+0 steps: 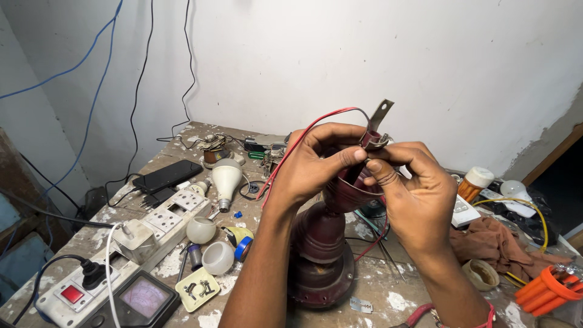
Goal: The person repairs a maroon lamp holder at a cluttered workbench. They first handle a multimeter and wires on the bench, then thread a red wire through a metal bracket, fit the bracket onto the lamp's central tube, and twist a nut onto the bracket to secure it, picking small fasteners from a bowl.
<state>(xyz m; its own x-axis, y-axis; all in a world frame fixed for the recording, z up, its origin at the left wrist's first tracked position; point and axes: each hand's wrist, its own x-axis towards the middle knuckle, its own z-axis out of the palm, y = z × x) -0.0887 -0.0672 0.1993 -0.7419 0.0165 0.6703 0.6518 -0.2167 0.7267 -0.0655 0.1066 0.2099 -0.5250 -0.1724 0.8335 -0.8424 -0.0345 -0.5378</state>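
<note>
A dark red, bell-shaped fan housing (320, 243) stands upright on the workbench (152, 164) in front of me. My left hand (316, 164) and my right hand (413, 188) meet at its top. Both pinch a small grey metal bracket (378, 124) fixed on the housing's upper stem. A red wire (303, 136) arcs from the bracket over my left hand and down towards the bench. A second red wire (373, 243) hangs below my right hand.
Left of the housing lie a white bulb (226, 179), loose bulb domes (209, 243), a black phone (167, 176), a white switch and socket board (152, 228) and a meter (143, 300). At right are a brown cloth (495, 243), an orange-capped bottle (475, 182) and orange-handled tools (546, 288).
</note>
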